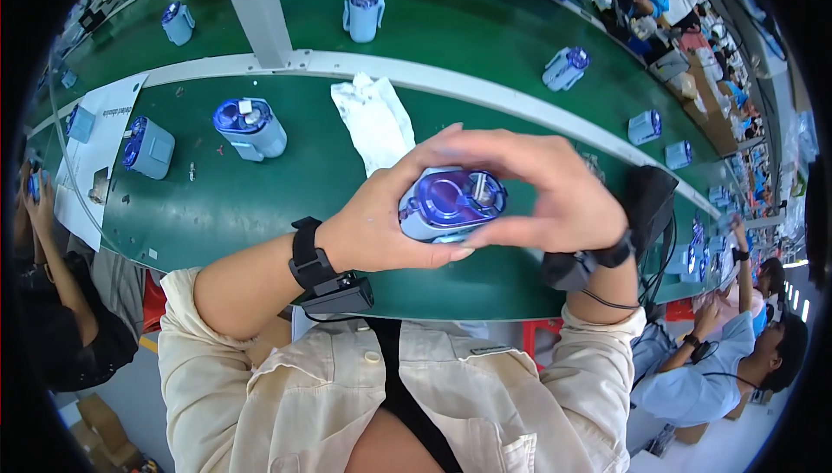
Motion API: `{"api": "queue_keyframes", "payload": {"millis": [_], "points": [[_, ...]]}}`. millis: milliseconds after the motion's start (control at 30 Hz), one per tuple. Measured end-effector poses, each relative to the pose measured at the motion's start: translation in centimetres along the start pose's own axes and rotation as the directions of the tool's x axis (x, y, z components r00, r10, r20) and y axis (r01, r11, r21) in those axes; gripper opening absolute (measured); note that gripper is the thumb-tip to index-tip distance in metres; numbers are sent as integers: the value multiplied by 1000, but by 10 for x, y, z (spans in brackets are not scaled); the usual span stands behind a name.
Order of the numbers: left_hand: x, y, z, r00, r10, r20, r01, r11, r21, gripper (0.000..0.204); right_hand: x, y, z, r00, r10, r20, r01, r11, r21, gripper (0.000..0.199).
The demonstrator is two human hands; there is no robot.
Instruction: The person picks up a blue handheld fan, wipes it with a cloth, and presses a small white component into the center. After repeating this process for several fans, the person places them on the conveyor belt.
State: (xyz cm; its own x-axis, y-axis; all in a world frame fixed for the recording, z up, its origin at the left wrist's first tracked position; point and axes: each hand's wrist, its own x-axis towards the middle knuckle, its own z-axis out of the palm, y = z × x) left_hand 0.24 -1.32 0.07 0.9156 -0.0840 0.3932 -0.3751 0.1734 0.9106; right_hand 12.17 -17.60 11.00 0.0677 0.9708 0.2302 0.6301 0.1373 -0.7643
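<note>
Between my hands, above the near edge of the green table, is a light-blue oval plastic container with a translucent purple-blue top (451, 198). My left hand (381, 208) wraps its left side, the thumb along the near side. My right hand (563, 187) curves around the right side, its thumb near the front edge and its fingers over the far side, with a gap at the palm. The right hand is slightly blurred. The container's top faces up; its lower part is hidden. A crumpled white paper sheet (373, 122) lies just beyond my hands.
Similar containers stand on the table (173, 221) at left (250, 129) and on the belt (316, 35) beyond a white rail (347, 61). A white post (256, 13) rises there. A black pouch (650, 204) with cables sits at right. Other people work on both sides.
</note>
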Motion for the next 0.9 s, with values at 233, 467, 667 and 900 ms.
{"api": "queue_keyframes", "payload": {"millis": [233, 467, 667, 900], "points": [[-2, 14, 7, 990, 9, 141, -45, 966, 256, 94, -20, -11, -25, 984, -176, -5, 169, 953, -251, 30], [-5, 16, 16, 998, 68, 8, -63, 874, 482, 96, -25, -13, -6, 976, -162, -146, 114, 949, -295, 12], [-11, 11, 20, 957, 249, -151, -83, 731, 677, 97, -28, -16, 38, 829, 158, -537, -209, 977, -35, 10], [-10, 10, 24, 907, 336, -253, -60, 699, 713, 89, -25, -10, 54, 770, -166, -616, -132, 903, -409, 14]]}}
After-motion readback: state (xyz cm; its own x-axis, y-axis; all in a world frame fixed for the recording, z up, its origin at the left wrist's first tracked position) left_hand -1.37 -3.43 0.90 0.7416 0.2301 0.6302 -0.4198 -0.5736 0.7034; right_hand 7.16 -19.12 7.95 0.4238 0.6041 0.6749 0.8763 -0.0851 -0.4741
